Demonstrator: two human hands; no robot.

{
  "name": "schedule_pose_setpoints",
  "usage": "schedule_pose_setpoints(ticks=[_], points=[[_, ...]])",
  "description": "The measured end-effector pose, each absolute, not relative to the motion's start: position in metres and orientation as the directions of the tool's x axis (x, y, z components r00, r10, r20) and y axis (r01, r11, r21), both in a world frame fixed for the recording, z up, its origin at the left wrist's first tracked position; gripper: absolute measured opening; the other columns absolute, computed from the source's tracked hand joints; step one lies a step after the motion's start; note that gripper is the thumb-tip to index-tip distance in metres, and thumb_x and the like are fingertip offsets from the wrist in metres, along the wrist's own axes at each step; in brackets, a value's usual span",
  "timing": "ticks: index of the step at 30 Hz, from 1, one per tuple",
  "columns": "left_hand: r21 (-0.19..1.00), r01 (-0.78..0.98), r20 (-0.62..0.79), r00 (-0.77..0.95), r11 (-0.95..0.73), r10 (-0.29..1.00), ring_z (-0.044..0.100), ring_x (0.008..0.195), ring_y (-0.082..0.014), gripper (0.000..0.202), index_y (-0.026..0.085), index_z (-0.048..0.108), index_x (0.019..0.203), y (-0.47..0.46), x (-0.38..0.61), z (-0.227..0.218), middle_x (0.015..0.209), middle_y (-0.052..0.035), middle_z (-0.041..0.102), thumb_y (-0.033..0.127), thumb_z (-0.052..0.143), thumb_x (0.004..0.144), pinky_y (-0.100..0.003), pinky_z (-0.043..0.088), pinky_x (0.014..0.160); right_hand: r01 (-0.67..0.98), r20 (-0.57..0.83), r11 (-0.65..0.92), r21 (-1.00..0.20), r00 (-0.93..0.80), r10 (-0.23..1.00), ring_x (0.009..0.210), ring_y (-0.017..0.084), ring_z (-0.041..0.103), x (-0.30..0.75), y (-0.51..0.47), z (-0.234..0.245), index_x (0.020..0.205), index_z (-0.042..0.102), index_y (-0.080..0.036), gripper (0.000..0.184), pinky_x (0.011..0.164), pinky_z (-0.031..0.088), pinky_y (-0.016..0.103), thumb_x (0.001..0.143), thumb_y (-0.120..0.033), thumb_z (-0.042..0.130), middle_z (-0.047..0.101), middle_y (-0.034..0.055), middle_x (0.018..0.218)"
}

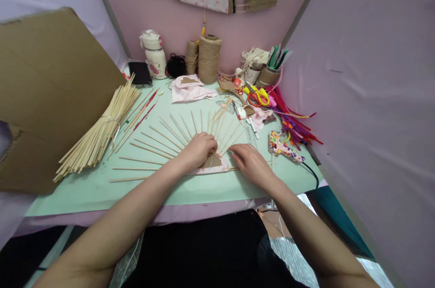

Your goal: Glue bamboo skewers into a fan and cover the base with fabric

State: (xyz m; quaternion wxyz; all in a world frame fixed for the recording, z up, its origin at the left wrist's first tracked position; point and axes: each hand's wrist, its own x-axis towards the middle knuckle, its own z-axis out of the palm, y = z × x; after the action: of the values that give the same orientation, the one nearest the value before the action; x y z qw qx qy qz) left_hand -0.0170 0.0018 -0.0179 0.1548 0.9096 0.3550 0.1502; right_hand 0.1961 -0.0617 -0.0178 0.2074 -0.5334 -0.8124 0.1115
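A half-round cardboard piece (213, 161) lies on the table, edged along the bottom with pink-dotted white fabric (208, 170). Thin wooden sticks (158, 143) fan out from it. My left hand (200, 148) rests on the piece, fingers curled at the inner ends of the sticks; whatever they grip is hidden. Beside it on the right is my right hand (249, 161), thumb and forefinger bent close together by the right-hand sticks. What it pinches is too small to make out. Some pale thread shows between the hands.
A stick bundle (105, 122) leans by a big cardboard sheet (54, 98) at left. Twine spools (209, 59), a white bottle (155, 57) and pink fabric (192, 91) stand behind. Scissors (258, 97), pipe cleaners (292, 120) and a corded glue gun (284, 147) lie at right.
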Motion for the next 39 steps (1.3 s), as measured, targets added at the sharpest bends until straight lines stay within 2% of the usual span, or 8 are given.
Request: schedule_pose_setpoints(ticks=[5, 10, 16, 21, 27, 35, 39], points=[[0.392, 0.597, 0.168, 0.701, -0.7, 0.693, 0.054, 0.084, -0.0212, 0.02, 0.017, 0.068, 0.078, 0.001, -0.018, -0.019, 0.082, -0.0061, 0.065, 0.01, 0.05, 0.086, -0.034, 0.039, 0.077, 0.805, 0.253, 0.421, -0.419, -0.342, 0.905, 0.104, 0.024, 0.059, 0.194, -0.068, -0.015, 0.109, 0.067, -0.018, 0.023, 0.094, 0.046, 0.039, 0.094, -0.016, 0.051, 0.069, 0.0087, 0.111], [0.391, 0.588, 0.177, 0.707, -0.708, 0.685, 0.054, 0.083, -0.0208, 0.019, 0.017, 0.067, 0.078, 0.002, -0.018, -0.021, 0.082, -0.0059, 0.065, 0.013, 0.051, 0.087, -0.034, 0.039, 0.077, 0.772, 0.244, 0.494, -0.399, -0.43, 0.869, 0.103, 0.023, 0.057, 0.185, -0.077, -0.012, 0.11, 0.069, -0.022, 0.025, 0.09, 0.046, 0.039, 0.094, -0.015, 0.052, 0.068, 0.0077, 0.11], [0.388, 0.588, 0.178, 0.708, -0.71, 0.684, 0.053, 0.081, -0.0205, 0.017, 0.017, 0.067, 0.077, 0.002, -0.018, -0.021, 0.079, -0.0055, 0.064, 0.013, 0.053, 0.086, -0.033, 0.038, 0.076, 0.81, 0.22, 0.495, -0.316, -0.444, 0.868, 0.1, 0.023, 0.055, 0.179, -0.078, -0.011, 0.109, 0.07, -0.021, 0.022, 0.085, 0.043, 0.038, 0.095, -0.018, 0.053, 0.068, 0.0078, 0.109], [0.394, 0.587, 0.182, 0.705, -0.708, 0.686, 0.054, 0.083, -0.0208, 0.017, 0.017, 0.067, 0.078, 0.001, -0.017, -0.02, 0.081, -0.0055, 0.064, 0.014, 0.053, 0.087, -0.034, 0.038, 0.076, 0.835, 0.235, 0.512, -0.201, -0.466, 0.853, 0.101, 0.023, 0.053, 0.178, -0.077, -0.011, 0.108, 0.07, -0.023, 0.02, 0.081, 0.04, 0.037, 0.096, -0.023, 0.053, 0.068, 0.0077, 0.11], [0.384, 0.591, 0.186, 0.703, -0.71, 0.686, 0.053, 0.082, -0.0209, 0.016, 0.017, 0.066, 0.077, 0.0, -0.018, -0.022, 0.08, -0.0052, 0.064, 0.012, 0.054, 0.086, -0.034, 0.038, 0.076, 0.852, 0.231, 0.514, -0.102, -0.482, 0.845, 0.102, 0.024, 0.052, 0.177, -0.08, -0.011, 0.111, 0.068, -0.023, 0.021, 0.08, 0.038, 0.038, 0.095, -0.022, 0.055, 0.066, 0.0076, 0.115], [0.368, 0.601, 0.176, 0.704, -0.709, 0.688, 0.053, 0.083, -0.0216, 0.015, 0.018, 0.066, 0.078, 0.0, -0.018, -0.02, 0.082, -0.006, 0.064, 0.013, 0.054, 0.085, -0.034, 0.038, 0.076, 0.854, 0.212, 0.463, -0.237, -0.42, 0.883, 0.103, 0.023, 0.056, 0.177, -0.084, -0.018, 0.118, 0.066, -0.023, 0.027, 0.086, 0.042, 0.037, 0.097, -0.022, 0.049, 0.066, 0.0096, 0.117], [0.369, 0.611, 0.167, 0.698, -0.7, 0.697, 0.053, 0.083, -0.0214, 0.017, 0.018, 0.066, 0.077, 0.0, -0.017, -0.019, 0.08, -0.0057, 0.065, 0.01, 0.053, 0.085, -0.034, 0.038, 0.076, 0.853, 0.209, 0.456, -0.256, -0.412, 0.887, 0.106, 0.024, 0.056, 0.176, -0.085, -0.018, 0.119, 0.065, -0.023, 0.027, 0.087, 0.042, 0.037, 0.096, -0.02, 0.05, 0.067, 0.0088, 0.119]])
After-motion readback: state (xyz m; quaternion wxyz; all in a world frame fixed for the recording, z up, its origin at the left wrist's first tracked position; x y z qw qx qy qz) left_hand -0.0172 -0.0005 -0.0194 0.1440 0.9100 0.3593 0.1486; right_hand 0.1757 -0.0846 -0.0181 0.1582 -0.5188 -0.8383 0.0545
